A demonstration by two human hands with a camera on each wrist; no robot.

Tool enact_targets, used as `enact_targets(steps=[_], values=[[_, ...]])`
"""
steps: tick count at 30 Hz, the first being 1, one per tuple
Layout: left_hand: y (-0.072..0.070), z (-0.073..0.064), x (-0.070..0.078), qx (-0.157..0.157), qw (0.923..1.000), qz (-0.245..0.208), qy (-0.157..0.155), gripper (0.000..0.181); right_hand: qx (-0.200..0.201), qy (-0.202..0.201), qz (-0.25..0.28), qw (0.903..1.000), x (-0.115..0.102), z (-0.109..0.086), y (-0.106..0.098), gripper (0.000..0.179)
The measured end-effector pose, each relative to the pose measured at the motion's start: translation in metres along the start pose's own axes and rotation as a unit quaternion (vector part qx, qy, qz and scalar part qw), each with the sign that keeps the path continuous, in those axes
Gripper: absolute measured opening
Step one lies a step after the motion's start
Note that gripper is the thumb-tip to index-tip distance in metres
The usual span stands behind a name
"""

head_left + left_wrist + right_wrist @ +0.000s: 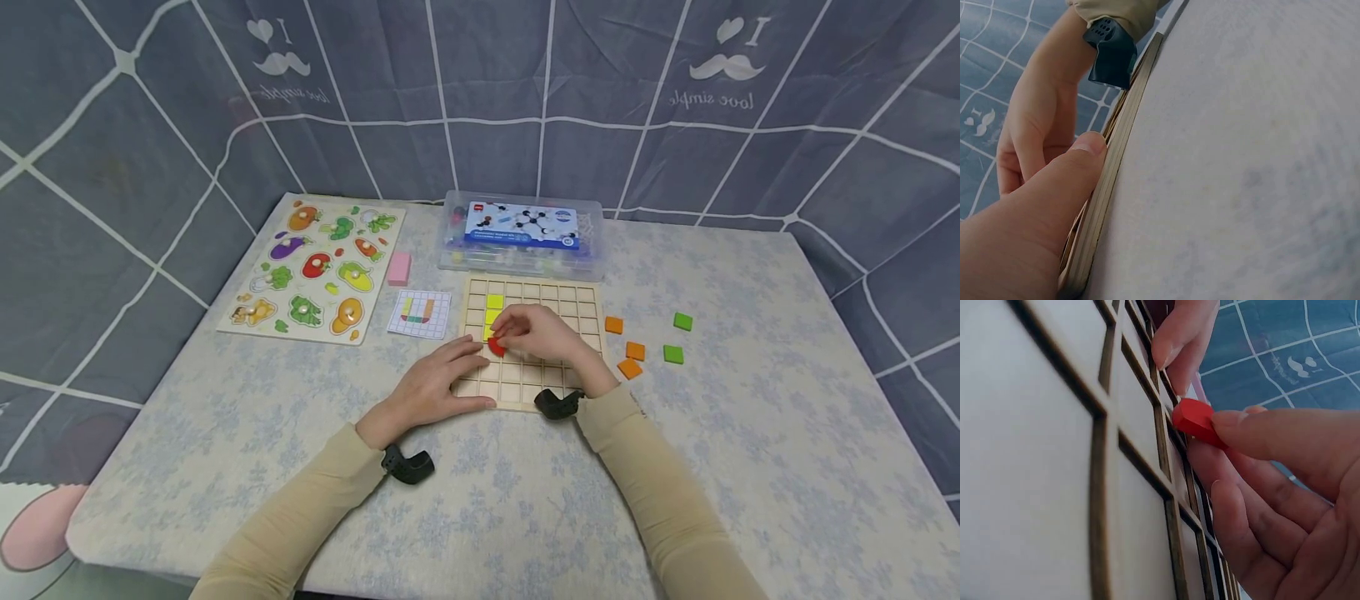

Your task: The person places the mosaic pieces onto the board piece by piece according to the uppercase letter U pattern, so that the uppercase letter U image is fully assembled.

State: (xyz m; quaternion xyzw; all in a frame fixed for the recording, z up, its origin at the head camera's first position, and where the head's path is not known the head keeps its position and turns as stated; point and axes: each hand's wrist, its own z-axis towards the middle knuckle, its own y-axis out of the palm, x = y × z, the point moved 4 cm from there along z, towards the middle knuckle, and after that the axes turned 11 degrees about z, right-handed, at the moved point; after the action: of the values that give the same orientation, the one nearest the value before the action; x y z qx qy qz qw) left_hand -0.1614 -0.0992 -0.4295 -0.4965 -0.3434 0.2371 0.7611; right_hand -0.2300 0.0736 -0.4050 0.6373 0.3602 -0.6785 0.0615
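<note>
A wooden grid board (555, 293) lies flat, with yellow square tiles (495, 301) in a column of cells near its left side. Between thumb and fingertips, my right hand (543, 333) pinches a red tile (1197, 419) with a rounded side, just below the yellow column. In the right wrist view the red tile is tilted, close over the grid. My left hand (427, 383) rests at the board's left edge with fingers extended over it. Its thumb (1079, 165) lies along the front edge in the left wrist view.
Left of the board lies a pattern card (419, 315) with a coloured U shape. Beyond are a pink block (399, 268) and a vegetable puzzle (322, 296). A clear plastic case (521, 233) stands behind. Orange tiles (635, 351) and green tiles (673, 354) lie at right.
</note>
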Motion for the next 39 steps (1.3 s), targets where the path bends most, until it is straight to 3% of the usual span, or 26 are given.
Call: enact_targets(steps=[16, 39], values=[[-0.0018, -0.0003, 0.0012, 0.005, 1.0, -0.003, 0.002, 0.057, 0.017, 0.016, 0.006, 0.9997, 0.0057, 0.0027, 0.0046, 0.016], [-0.0003, -0.0005, 0.0008, 0.011, 0.9999, 0.002, 0.002, 0.057, -0.014, 0.013, 0.006, 0.9998, 0.0027, -0.0026, 0.0, 0.017]])
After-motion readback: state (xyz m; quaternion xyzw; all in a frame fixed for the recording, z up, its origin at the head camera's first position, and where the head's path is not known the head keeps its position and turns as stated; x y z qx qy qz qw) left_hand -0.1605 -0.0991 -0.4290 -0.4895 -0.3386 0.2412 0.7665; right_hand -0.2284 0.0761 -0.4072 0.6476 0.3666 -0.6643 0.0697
